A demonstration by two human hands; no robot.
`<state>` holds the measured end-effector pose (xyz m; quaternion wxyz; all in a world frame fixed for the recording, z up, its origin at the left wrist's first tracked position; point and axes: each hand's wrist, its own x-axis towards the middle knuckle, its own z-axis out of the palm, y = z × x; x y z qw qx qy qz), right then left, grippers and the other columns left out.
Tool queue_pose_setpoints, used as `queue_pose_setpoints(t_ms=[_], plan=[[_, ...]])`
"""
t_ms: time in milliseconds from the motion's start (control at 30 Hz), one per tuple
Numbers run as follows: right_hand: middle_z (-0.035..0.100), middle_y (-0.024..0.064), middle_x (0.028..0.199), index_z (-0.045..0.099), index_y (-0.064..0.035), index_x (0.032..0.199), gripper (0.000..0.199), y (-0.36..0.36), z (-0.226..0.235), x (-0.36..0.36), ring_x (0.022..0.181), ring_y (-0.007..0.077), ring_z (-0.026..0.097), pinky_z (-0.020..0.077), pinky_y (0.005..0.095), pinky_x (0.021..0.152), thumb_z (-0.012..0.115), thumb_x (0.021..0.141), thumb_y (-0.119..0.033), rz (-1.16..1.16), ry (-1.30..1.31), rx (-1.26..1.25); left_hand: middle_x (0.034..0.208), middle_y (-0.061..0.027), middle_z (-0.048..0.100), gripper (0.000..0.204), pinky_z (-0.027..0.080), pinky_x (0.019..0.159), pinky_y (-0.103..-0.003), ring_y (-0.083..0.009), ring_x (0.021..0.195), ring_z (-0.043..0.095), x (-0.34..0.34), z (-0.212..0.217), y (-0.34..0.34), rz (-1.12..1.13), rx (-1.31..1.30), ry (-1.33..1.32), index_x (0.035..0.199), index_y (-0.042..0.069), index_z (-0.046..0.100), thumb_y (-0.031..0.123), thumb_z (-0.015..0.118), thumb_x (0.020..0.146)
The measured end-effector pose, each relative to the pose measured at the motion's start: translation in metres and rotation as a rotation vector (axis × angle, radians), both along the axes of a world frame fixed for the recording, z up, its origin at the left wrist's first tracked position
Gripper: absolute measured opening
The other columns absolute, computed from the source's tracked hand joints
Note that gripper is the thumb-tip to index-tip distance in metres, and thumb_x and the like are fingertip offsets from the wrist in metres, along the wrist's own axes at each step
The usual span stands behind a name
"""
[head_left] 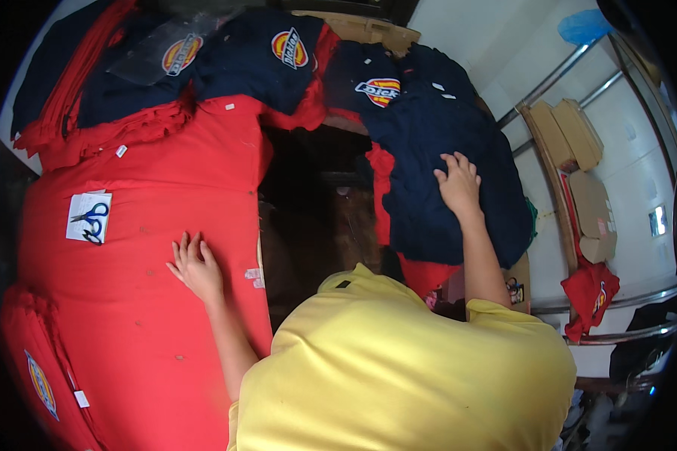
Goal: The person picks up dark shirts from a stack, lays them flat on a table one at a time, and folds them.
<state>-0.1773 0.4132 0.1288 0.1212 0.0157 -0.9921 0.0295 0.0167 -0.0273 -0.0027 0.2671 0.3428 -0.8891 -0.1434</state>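
Holds the fingers of the left hand (201,276) loosely apart and slightly bent, with nothing between them, palm down over the red-covered worktop (150,323). Rests the right hand (460,189) palm down on the navy garments (444,135), fingers parted and a little curved, thumb out to the left, gripping nothing visible. Stretches the right forearm nearly straight forward from the yellow sleeve (493,311); slants the left forearm forward and outward, stopping nearer the body. Sets the 2 hands well apart, on either side of a dark gap (320,225).

Has, beyond the left fingers, 1 pair of blue-handled scissors (92,213) lying on white papers (77,227). Farther off, has a row of navy and red clothing (241,71) with 2 oval patches, partly under clear plastic (139,60). Near the left rim, has folded red garments (41,319). At far right, has a metal rack (553,81) with cardboard boxes (594,214) and hanging red cloth (588,297).
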Motion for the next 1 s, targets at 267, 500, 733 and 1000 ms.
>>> queue_pose_setpoints(t_ms=[267, 500, 733, 1000], plan=[[0.049, 0.0137, 0.135, 0.051, -0.0139, 0.132, 0.044, 0.144, -0.002, 0.024, 0.123, 0.0364, 0.047, 0.0382, 0.0536, 0.099, 0.050, 0.094, -0.037, -0.517, -0.004, 0.121, 0.129, -0.0025, 0.059, 0.025, 0.011, 0.115, -0.053, -0.0239, 0.132, 0.042, 0.011, -0.011, -0.012, -0.108, 0.136, 0.084, 0.113, 0.016, 0.067, 0.025, 0.053, 0.095], [0.040, 0.0243, 0.143, 0.037, -0.0072, 0.144, 0.084, 0.272, -0.081, 0.040, 0.134, 0.0396, 0.036, 0.0282, 0.0472, 0.110, 0.045, 0.087, -0.067, -0.733, 0.085, -0.571, 0.129, -0.0024, 0.059, 0.025, 0.010, 0.116, -0.051, -0.0236, 0.133, 0.041, 0.011, -0.002, -0.006, -0.109, 0.113, 0.039, 0.112, 0.013, 0.067, 0.023, 0.052, 0.095], [0.051, 0.0231, 0.134, 0.053, 0.0037, 0.130, 0.077, 0.291, -0.063, 0.021, 0.128, 0.0357, 0.046, 0.0341, 0.0416, 0.108, 0.060, 0.083, -0.057, -0.833, 0.028, -0.394, 0.128, -0.0018, 0.060, 0.024, 0.010, 0.116, -0.050, -0.0232, 0.133, 0.042, 0.012, 0.000, -0.004, -0.099, 0.086, 0.045, 0.110, 0.014, 0.069, 0.022, 0.053, 0.094], [0.058, 0.0258, 0.122, 0.058, 0.0033, 0.121, 0.054, 0.234, 0.005, 0.031, 0.117, 0.0374, 0.055, 0.0419, 0.0437, 0.098, 0.064, 0.086, -0.037, -0.663, 0.094, -0.160, 0.128, -0.0010, 0.060, 0.025, 0.011, 0.116, -0.050, -0.0227, 0.132, 0.043, 0.010, -0.004, -0.006, -0.099, 0.071, 0.042, 0.111, 0.015, 0.068, 0.024, 0.053, 0.095]])
